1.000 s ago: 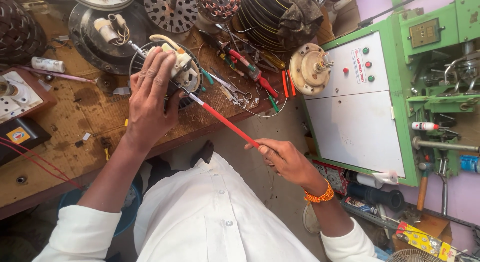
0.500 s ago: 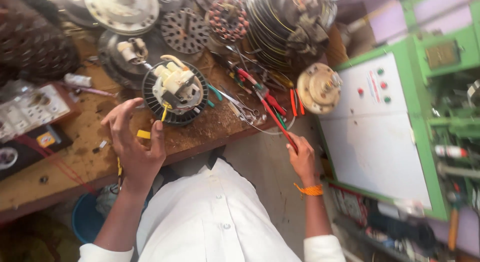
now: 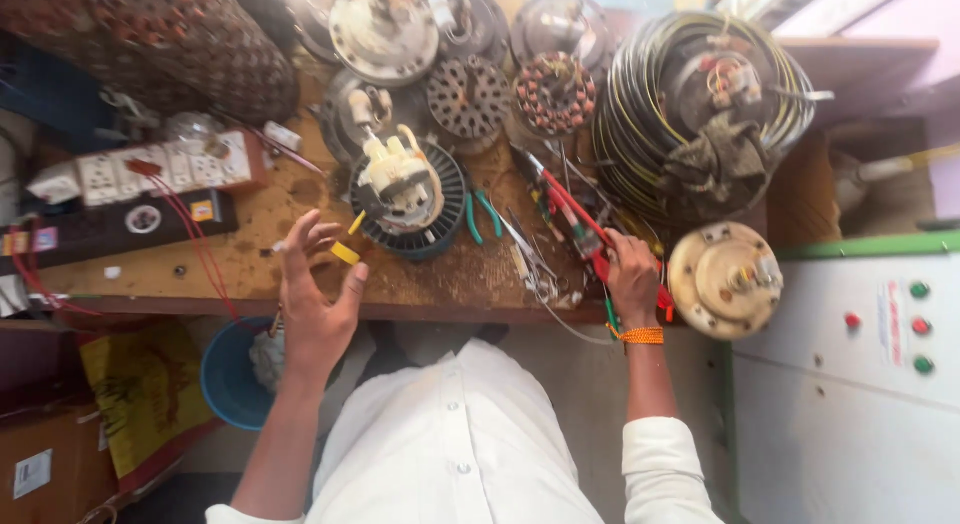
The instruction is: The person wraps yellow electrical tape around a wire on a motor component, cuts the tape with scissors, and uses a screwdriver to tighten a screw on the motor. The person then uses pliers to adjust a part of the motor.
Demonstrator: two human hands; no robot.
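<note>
My left hand (image 3: pixel 315 299) hovers over the front edge of the wooden bench (image 3: pixel 250 274), fingers spread and holding nothing. A small yellow piece (image 3: pixel 345 252) lies just by its thumb. Behind it sits a black round fan-motor stator (image 3: pixel 435 219) with a cream plastic part (image 3: pixel 400 179) on top. My right hand (image 3: pixel 632 272) rests on the bench to the right, fingers curled over a red-handled screwdriver (image 3: pixel 578 222) that lies among other hand tools.
Teal-handled pliers (image 3: pixel 482 214) lie beside the stator. A round metal motor cover (image 3: pixel 725 279) sits at the bench's right end, coiled cables (image 3: pixel 640 114) behind it. A white switchboard (image 3: pixel 150 169) is at left, a blue bucket (image 3: pixel 225 379) below, and a white-and-green cabinet (image 3: pixel 850 404) at right.
My left hand let go of the stator and pulled back toward me, opening. My right hand carried the red screwdriver from mid-air to the tool pile on the bench.
</note>
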